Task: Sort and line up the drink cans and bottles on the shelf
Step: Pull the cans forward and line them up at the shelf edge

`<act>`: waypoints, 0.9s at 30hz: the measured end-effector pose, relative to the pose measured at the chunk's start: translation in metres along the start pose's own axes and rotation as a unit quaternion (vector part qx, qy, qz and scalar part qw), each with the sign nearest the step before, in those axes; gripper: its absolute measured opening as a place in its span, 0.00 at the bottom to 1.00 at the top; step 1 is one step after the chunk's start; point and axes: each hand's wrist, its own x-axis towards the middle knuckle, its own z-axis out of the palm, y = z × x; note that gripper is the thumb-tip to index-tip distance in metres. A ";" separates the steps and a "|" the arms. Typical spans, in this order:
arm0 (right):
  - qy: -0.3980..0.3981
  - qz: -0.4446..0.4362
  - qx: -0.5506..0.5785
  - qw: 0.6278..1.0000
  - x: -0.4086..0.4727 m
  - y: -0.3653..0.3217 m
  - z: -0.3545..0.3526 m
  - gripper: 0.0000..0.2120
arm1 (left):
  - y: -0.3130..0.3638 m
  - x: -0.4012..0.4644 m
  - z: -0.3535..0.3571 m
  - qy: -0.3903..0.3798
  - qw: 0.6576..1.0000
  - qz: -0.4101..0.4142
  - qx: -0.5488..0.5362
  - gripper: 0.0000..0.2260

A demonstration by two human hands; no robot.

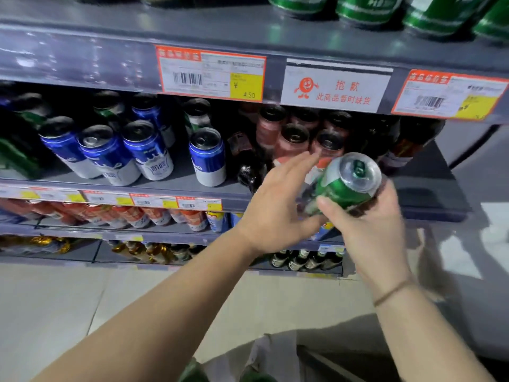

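Green drink can [344, 186], held tilted in front of the middle shelf [176, 186], its pull-tab top turned up toward the camera. The right hand [369, 224] is closed around the lower body of the can, thumb across the near side and fingers behind. The left hand [278, 205] is open, fingers extended and spread, just beside the can on its left; whether the palm touches the can cannot be told. Both forearms reach forward and up from below. A sealed can of this kind is probably stiff-walled and moderately heavy, smooth and liable to slip, so it is best gripped around the mid-body, not the rim. Beyond the open hand stand red-labelled bottles [292, 136]; farther to its left, blue cans [148, 150].
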 end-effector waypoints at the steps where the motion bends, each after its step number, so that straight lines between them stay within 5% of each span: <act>1: -0.023 -0.008 -0.025 0.999 -0.008 -0.010 0.016 0.28 | 0.003 -0.004 -0.012 -0.019 0.999 -0.006 -0.038 0.33; 10: -0.202 0.017 -0.053 0.978 -0.023 -0.017 0.104 0.37 | -0.036 -0.043 -0.104 0.060 0.979 -0.142 -0.131 0.26; 14: -0.101 0.071 -0.216 0.969 -0.006 0.012 0.106 0.37 | -0.068 -0.062 -0.124 0.109 0.963 -0.231 -0.092 0.33; 19: -0.147 0.134 -0.338 0.920 0.008 0.030 0.123 0.36 | -0.097 -0.061 -0.133 0.159 0.938 -0.307 -0.017 0.30; 27: -0.031 0.008 -0.280 0.959 -0.002 0.013 0.120 0.20 | -0.110 -0.046 -0.128 0.214 0.904 -0.358 0.093 0.33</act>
